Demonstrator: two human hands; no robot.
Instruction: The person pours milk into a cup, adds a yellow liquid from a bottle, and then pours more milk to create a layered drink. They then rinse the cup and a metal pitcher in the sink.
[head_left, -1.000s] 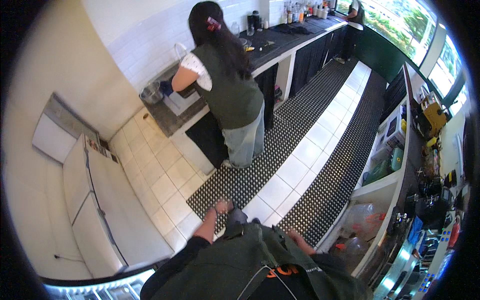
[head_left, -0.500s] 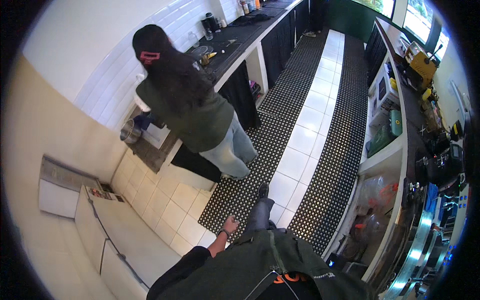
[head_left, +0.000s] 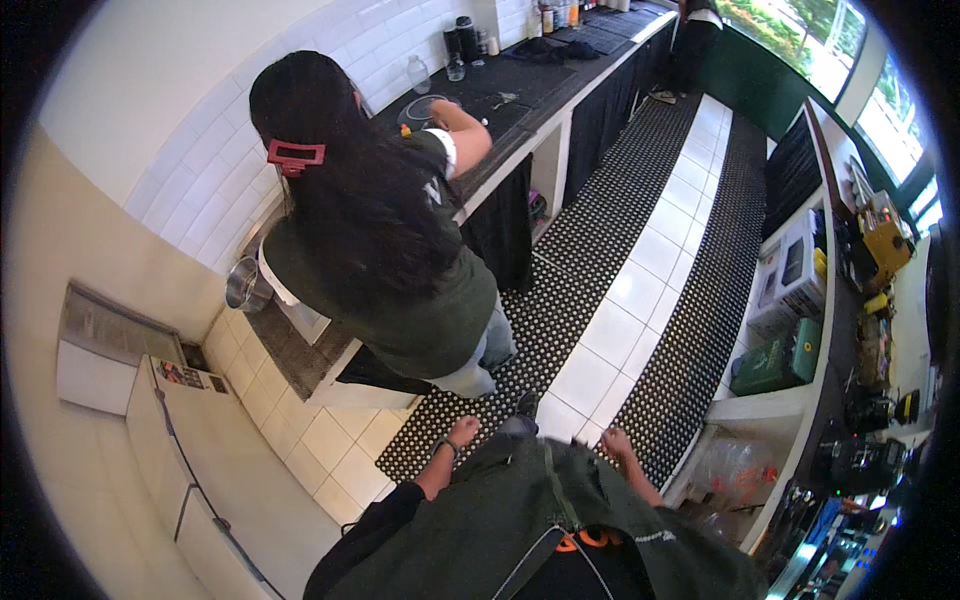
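My left hand (head_left: pixel 463 432) hangs low over the black perforated floor mat (head_left: pixel 425 445), a dark band on its wrist. Its fingers are curled in, with nothing seen in them. On the other side of my body, my right hand (head_left: pixel 617 443) hangs over a second mat strip (head_left: pixel 655 410), its fingers also curled and no object showing. Neither hand touches anything. Nearest to my left hand stands a co-worker (head_left: pixel 380 250) in a dark green top, back to me, with one arm stretched over the dark counter (head_left: pixel 540 85).
White tiles (head_left: pixel 640 290) run between the mats. A steel pot (head_left: pixel 247 285) stands left of the co-worker. A white fridge (head_left: pixel 200 460) is at the left. Along the right, a shelf unit holds a green case (head_left: pixel 775 360) and a white box (head_left: pixel 790 275). Another person (head_left: pixel 695 45) stands far off.
My view has moved forward and closer to the co-worker. My right hand has come into sight. The co-worker's arm now reaches over the counter.
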